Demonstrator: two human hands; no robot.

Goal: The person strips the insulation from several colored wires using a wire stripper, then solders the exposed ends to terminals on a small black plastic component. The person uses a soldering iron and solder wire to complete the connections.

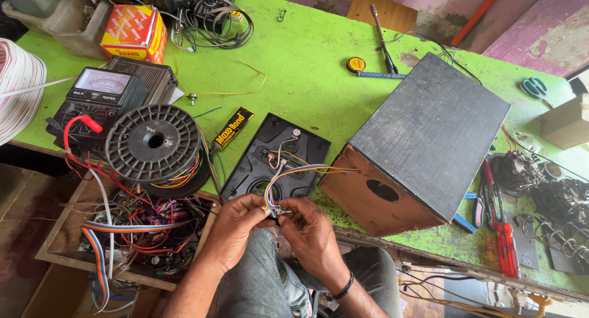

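Note:
My left hand [236, 223] and my right hand [313, 232] meet just below the near edge of the green table [307, 66], over my lap. Both pinch the ends of a bundle of thin coloured wires [277, 189] and a small part I cannot make out between the fingertips. The wires arc up from my fingers and run right into a wooden speaker box [417, 146] with a black top and a round hole in its side. A black plastic panel [276, 155] lies flat just above my hands, with a few thin wires attached to it.
A black wire spool [153, 143] and an analogue multimeter [101, 94] with a red probe sit at left. An open drawer [123, 232] holds tangled wires. Red-handled screwdrivers [500, 226] lie at right, scissors [535, 87] far right, a soldering iron [381, 39] and an orange box [134, 31] at the back.

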